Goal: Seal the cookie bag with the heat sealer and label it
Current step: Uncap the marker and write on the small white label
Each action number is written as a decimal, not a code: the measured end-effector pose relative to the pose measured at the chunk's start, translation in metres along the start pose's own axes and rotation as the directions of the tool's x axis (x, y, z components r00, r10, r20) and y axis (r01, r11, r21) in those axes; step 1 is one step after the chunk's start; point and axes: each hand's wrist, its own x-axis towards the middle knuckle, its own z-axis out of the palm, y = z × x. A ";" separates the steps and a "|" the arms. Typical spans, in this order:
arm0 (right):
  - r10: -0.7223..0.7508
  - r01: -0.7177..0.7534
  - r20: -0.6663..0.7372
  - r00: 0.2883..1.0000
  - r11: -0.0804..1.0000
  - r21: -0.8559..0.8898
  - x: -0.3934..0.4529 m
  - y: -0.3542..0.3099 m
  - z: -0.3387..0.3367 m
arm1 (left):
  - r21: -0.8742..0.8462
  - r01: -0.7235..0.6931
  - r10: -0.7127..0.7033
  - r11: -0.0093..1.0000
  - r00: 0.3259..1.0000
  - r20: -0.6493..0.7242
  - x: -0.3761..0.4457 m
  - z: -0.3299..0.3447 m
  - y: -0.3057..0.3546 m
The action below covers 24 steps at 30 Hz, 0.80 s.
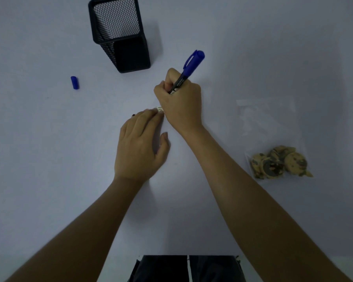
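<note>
My right hand [180, 102] grips a blue marker [189, 68] with its tip pointed down at a small white label [159, 109] on the table. My left hand [140, 143] lies flat, its fingertips pressing on the label's edge. Most of the label is hidden by both hands. A loose blue cap [74, 82] lies at the left. The clear cookie bag [273, 143] rests at the right, with several chocolate chip cookies [279, 162] bunched at its near end. No heat sealer is in view.
A black mesh pen holder [120, 35] stands at the back, left of centre, with nothing visible inside. The white table [49, 159] runs to a near edge just above my dark trousers [185, 268].
</note>
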 end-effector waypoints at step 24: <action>0.008 -0.011 -0.078 0.997 0.999 -0.046 -0.005 -0.005 0.002 | -0.017 -0.018 0.018 1.000 1.000 -0.022 0.000 -0.001 0.000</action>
